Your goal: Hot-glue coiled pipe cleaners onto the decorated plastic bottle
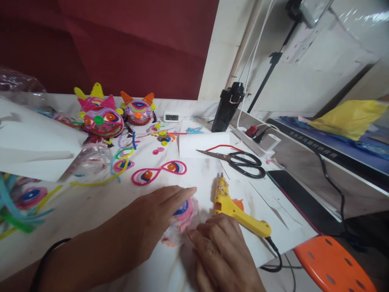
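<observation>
left hand [154, 215] flat over pink pipe-cleaner swirl [184, 213] on bench [91, 211], fingers extended, pressing; right hand [220, 247] fingers curled against swirl's edge, just beside yellow glue gun [234, 209].

Home craft corner: white table [91, 207] strewn with pipe cleaners [18, 211], finished masks [103, 117], glue gun [234, 207], scissors [240, 160]; power strip [258, 140], clock [172, 117], red wall [121, 40] behind.

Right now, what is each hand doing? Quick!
Left hand: open, lying flat on the pink coil.
Right hand: fingers curled, touching the coil's edge, holding nothing clearly.
</observation>
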Available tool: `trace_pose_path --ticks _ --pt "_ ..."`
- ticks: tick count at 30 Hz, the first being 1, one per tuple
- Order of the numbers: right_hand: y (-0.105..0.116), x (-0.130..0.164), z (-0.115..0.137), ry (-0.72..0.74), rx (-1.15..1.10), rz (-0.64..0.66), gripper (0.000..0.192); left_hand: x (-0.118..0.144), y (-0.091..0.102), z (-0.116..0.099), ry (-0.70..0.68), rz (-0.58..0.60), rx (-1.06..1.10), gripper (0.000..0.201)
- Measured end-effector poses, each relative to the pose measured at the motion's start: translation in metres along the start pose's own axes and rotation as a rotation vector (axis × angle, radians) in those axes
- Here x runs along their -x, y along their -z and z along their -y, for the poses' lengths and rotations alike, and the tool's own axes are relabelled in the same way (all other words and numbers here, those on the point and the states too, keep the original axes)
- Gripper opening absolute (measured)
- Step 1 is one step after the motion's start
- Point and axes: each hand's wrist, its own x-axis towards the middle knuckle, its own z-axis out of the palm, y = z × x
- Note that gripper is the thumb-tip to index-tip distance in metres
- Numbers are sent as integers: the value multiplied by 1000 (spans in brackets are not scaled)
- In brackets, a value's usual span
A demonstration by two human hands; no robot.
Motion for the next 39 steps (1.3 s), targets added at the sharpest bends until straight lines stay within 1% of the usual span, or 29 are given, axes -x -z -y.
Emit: trace_pose_path --ticks 3,7,12,14,16,20,24,27,30,31,32,35,39 --pt "3 -2 -1 16 3 -13 23 0 -2 2 -20 -3 -22 72" --pt "0 0 0 32 9 -16 23 1 -2 3 -41 0 -58 67" --pt "-2 0 1 63 67 -10 23 3 7 -8 -95 -12 -115 63" --pt "-3 -1 1 65 93 -14 21 5 12 -12 -102 -16 -136 60" --pt "-4 -1 1 70 118 -18 20 5 14 -14 -100 -12 -131 62" --pt "-3 -1 2 74 121 -3 21 3 12 -11 -83 -18 -97 70" --pt "-3 0 2 75 107 4 24 2 7 -8 -80 -19 -153 68" --pt "-5 1 3 63 89 -1 25 4 3 -7 -72 -40 -151 64" --pt "-6 2 2 11 60 -96 24 4 1 -6 -61 -68 -127 62" --pt "-4 3 1 2 54 -107 24 4 1 -6 -58 -66 -132 62" --pt "-3 3 0 0 54 -92 25 4 1 -6 -55 -50 -143 63" --pt "2 4 -2 8 59 26 29 3 3 -6 -57 -1 -184 65" --pt "-1 5 -1 -82 35 -3 31 3 5 -8 -55 -4 -205 66"
